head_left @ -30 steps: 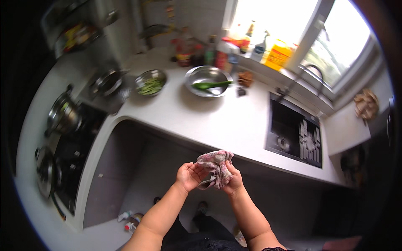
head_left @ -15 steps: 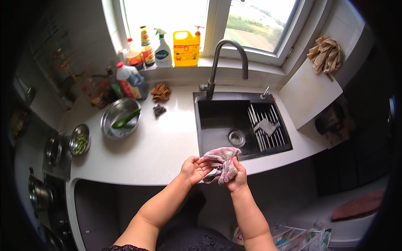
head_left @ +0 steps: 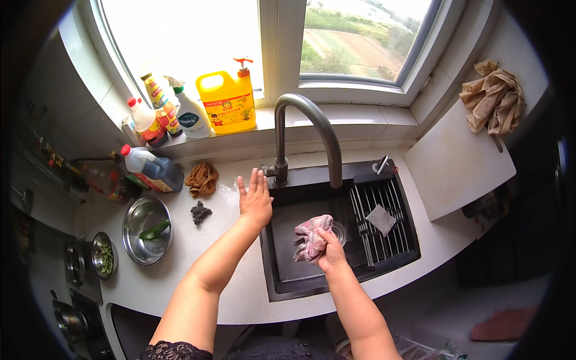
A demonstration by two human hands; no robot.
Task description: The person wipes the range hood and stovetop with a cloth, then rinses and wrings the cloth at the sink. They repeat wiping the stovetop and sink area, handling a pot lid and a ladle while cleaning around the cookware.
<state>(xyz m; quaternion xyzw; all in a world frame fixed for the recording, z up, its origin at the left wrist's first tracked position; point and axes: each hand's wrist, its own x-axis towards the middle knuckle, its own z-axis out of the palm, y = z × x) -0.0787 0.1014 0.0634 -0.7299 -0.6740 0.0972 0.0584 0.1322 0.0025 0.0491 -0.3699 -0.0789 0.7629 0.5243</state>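
Bunched pink cloth (head_left: 310, 239) in right fingers (head_left: 330, 239)

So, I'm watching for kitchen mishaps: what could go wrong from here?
The cloth is held over the sink by the right hand alone, so a loose grip might drop it in. The left hand is close to the faucet and might bump it. The yellow jug and spray bottle stand close together on the windowsill, so knocking one might tip the other.

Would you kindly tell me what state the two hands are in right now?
Left hand: open, fingers extended, holding nothing, near the faucet.
Right hand: closed, holding the cloth over the sink.
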